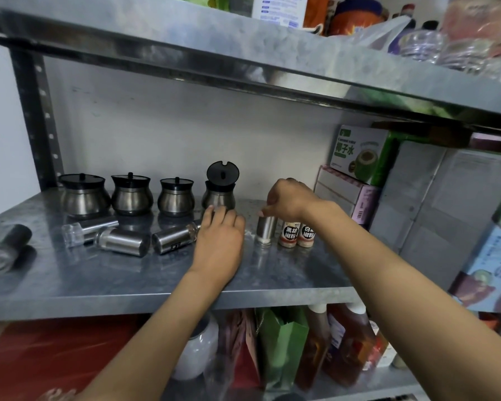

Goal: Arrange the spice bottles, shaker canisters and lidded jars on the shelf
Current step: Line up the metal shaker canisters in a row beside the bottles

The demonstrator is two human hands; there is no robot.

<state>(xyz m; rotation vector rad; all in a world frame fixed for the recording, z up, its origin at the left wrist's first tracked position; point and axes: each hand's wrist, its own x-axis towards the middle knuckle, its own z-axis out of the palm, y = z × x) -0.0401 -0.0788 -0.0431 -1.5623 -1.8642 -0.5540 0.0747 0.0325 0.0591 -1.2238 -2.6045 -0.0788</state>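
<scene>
My right hand (289, 198) grips the top of an upright steel shaker canister (266, 230) standing on the metal shelf (128, 279), beside two red-labelled spice bottles (297, 234). My left hand (220, 235) rests palm down on the shelf, its fingers touching the clear end of a shaker lying on its side (174, 238). Two more steel shakers (122, 241) (90, 228) lie tipped over to the left. Along the back stand three lidded steel jars (83, 195) (131, 193) (175, 196) and a fourth jar (219, 195) with its black lid flipped up.
A dark glass jar (3, 247) lies on its side at the shelf's far left. Cardboard boxes (359, 157) are stacked at the right end. An upper shelf (243, 53) hangs close overhead. Bottles and bags (284, 342) fill the shelf below.
</scene>
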